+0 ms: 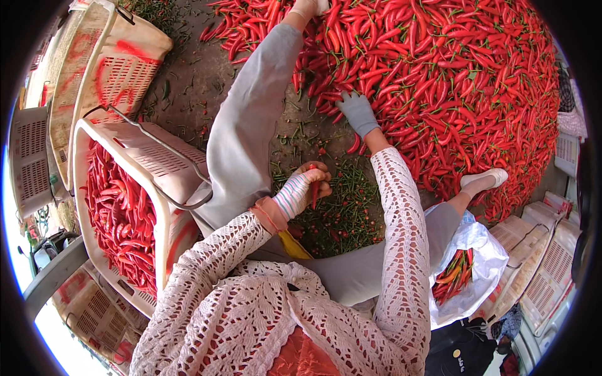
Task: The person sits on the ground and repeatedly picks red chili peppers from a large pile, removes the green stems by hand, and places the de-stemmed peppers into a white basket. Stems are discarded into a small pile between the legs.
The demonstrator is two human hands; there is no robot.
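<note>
My left hand point(301, 190), in a striped glove with bare fingertips, grips a red chili pepper point(314, 188) upright over the floor between my legs. Farther out, my right hand point(358, 113) wears a grey glove and reaches to the near edge of a large pile of red chili peppers point(437, 84). Its fingertips touch peppers there; whether they pinch one is hidden. Below my hands lies a heap of green pepper stems point(348, 211) mixed with red bits.
Left of my leg, a white plastic crate point(174, 150) with a metal handle holds many red peppers. More crates point(117, 70) stand beyond it. At right, a white plastic bag point(487, 277) holds red and orange peppers, beside more crates point(545, 277). My feet rest by the pile.
</note>
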